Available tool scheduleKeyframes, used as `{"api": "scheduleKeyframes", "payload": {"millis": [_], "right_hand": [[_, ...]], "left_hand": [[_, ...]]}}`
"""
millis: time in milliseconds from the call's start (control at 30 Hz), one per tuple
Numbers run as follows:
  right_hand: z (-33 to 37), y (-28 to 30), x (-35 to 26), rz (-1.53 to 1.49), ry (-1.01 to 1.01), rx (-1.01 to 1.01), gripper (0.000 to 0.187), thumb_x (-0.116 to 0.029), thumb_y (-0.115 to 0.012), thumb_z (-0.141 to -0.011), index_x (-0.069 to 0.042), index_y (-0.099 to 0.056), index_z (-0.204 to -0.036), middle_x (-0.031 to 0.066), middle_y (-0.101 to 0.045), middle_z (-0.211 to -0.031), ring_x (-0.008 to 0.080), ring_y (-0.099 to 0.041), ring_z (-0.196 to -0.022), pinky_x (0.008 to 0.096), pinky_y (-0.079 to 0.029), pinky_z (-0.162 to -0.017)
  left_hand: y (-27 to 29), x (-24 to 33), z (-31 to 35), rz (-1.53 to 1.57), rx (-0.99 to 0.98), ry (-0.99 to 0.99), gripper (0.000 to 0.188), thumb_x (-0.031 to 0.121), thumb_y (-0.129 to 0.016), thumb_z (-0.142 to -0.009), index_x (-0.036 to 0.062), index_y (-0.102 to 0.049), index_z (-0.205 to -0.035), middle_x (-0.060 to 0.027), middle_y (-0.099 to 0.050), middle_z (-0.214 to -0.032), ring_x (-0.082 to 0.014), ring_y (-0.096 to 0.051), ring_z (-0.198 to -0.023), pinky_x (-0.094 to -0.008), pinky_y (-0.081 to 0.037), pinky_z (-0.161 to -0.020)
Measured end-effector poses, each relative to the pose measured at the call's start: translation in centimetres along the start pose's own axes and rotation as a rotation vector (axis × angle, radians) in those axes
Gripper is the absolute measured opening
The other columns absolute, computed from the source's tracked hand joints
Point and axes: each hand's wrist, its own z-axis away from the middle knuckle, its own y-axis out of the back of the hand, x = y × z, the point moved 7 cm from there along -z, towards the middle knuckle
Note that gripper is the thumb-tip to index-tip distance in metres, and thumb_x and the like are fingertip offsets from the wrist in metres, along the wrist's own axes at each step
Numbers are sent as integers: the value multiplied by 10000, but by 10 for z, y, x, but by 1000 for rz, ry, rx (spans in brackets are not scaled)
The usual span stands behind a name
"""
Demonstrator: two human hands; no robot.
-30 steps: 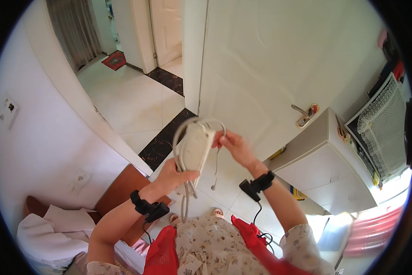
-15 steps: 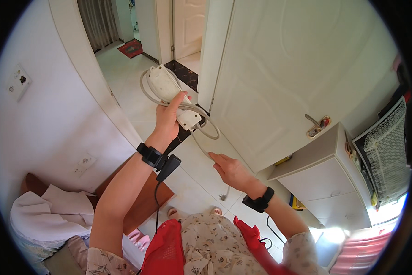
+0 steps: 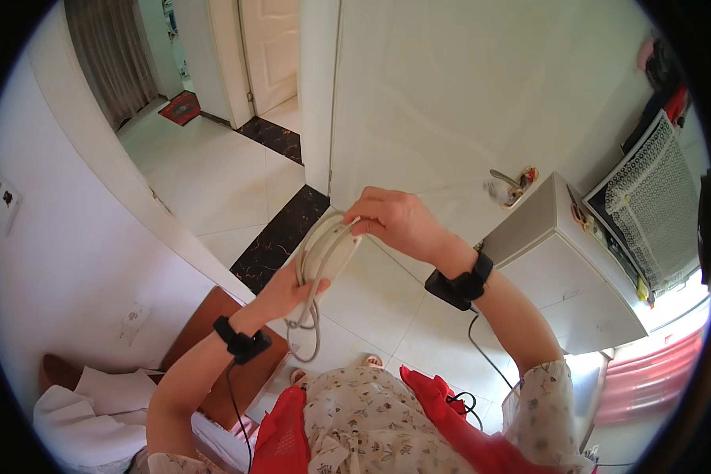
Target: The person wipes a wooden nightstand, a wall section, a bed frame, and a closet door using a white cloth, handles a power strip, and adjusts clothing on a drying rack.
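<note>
A white power strip [image 3: 338,259] with its pale grey cord [image 3: 319,333] is held up in front of me, above the floor. My left hand [image 3: 282,292] grips the strip's lower part and the cord lying along it, thumb across the near side. Several turns of cord run lengthwise around the strip, and a loop hangs below my left hand. At the strip's upper end, my right hand [image 3: 403,225] is closed, with thumb and fingers pinching the cord. The plug end is not visible.
A white door [image 3: 450,95] with a metal handle [image 3: 513,186] stands ahead. To the right is a white cabinet [image 3: 573,276] by a lace-covered object [image 3: 656,205]. A brown board [image 3: 193,328] and white cloth [image 3: 86,411] are at lower left. A dark threshold [image 3: 280,237] crosses the doorway.
My right hand has risen from below the strip to its upper end, bringing the cord along. My left hand and the strip have come lower and nearer, and the strip has turned.
</note>
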Motion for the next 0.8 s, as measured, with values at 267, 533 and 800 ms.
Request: {"api": "scheduleKeyframes", "payload": {"millis": [267, 533, 800], "right_hand": [[25, -21, 52, -484, -300, 67, 79, -103, -764, -957, -47, -744, -1010, 27, -737, -978, 151, -700, -893, 316, -552, -813], [48, -81, 63, -615, -557, 208, 182, -190, -712, -1030, -48, -786, -1116, 49, -777, -1018, 136, -695, -988, 306, -547, -908], [64, -113, 42, -1208, -804, 140, 510, -375, -661, -1075, 48, -657, -1360, 125, -692, -1312, 167, -651, -1185, 336, -530, -1038]], "left_hand": [[-39, -24, 30, 343, -140, 193, 356, 358, -550, -1121, 15, -612, -1195, 8, -569, -931, -106, -499, -844, -285, -462, -758], [-44, -36, 46, 453, -192, 288, 524, 416, -412, -1163, 8, -485, -1483, -94, -706, -1197, -162, -696, -1033, -332, -580, -902], [-35, -31, 39, 442, -45, 87, 639, 467, -556, -1101, -25, -449, -1494, -74, -637, -1205, -150, -588, -1035, -312, -512, -900]]}}
